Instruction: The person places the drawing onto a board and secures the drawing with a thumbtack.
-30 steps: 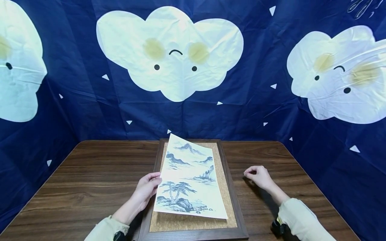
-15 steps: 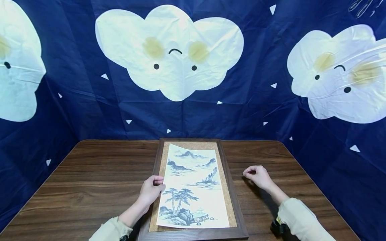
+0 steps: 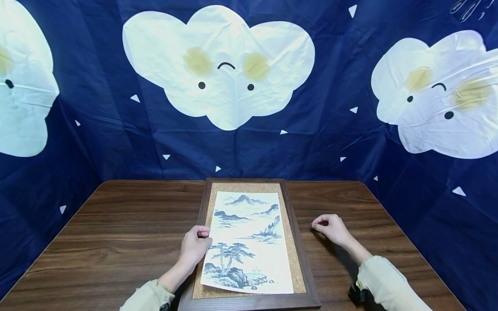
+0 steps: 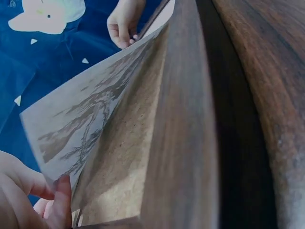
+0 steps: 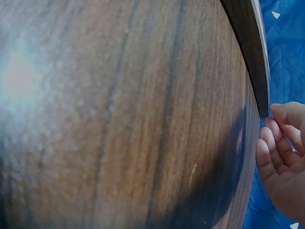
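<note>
My left hand (image 3: 196, 248) pinches the left edge of a paper ink-wash print (image 3: 249, 242) with mountains and pine trees. The print lies over a framed cork board (image 3: 302, 259), a strip of bare cork showing around it. Seen from the left wrist, the paper (image 4: 90, 109) stands lifted off the cork (image 4: 124, 176) on the held side. To the right of the frame, above the table, my right hand (image 3: 332, 228) has thumb and index finger pressed together at the tips. Something tiny shows at those fingertips (image 5: 274, 109); I cannot tell what kind of thing it is.
The board rests on a dark wood-grain table (image 3: 128, 224), with its far end near the table's back edge. Behind and beside the table hangs a blue cloth (image 3: 334, 147) printed with white clouds (image 3: 229, 103).
The print has come down flatter over the cork and turned straighter within the frame, my left hand moving slightly toward me with it. My right hand has barely moved.
</note>
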{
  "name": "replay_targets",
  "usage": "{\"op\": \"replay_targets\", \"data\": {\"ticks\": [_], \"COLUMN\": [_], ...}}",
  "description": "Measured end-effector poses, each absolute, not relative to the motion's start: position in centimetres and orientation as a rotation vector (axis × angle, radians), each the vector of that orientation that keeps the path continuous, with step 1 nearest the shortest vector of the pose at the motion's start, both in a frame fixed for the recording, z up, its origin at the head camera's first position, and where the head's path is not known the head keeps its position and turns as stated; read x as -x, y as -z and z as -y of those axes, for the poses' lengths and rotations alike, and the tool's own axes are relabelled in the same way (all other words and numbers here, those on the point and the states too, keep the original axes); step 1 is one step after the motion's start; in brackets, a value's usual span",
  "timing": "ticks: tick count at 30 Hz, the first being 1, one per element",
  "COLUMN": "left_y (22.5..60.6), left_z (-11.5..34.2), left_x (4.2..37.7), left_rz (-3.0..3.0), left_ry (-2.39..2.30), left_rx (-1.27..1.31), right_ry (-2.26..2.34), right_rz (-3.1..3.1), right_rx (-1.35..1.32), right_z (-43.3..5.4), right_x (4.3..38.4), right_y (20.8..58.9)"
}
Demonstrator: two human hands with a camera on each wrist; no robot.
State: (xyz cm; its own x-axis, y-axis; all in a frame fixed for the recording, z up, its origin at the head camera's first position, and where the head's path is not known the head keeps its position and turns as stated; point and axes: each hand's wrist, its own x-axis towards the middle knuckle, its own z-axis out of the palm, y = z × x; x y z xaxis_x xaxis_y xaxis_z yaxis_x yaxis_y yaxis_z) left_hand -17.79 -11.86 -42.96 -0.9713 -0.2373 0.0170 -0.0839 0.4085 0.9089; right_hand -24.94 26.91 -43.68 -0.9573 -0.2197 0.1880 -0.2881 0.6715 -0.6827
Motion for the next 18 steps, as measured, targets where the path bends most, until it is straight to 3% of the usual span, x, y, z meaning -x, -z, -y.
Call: {"op": "replay_targets", "data": {"ticks": [18], "left_y": [43.0], "left_z": [12.3], "left_x": [17.8], "left_rz": [2.562], "left_ry": [1.496], "left_rx": [-0.171], "right_ry": [-1.108], "right_rz": [2.790], "right_rx": [-0.435], "right_z": [-27.0], "right_x": [24.9], "right_y": [43.2]}}
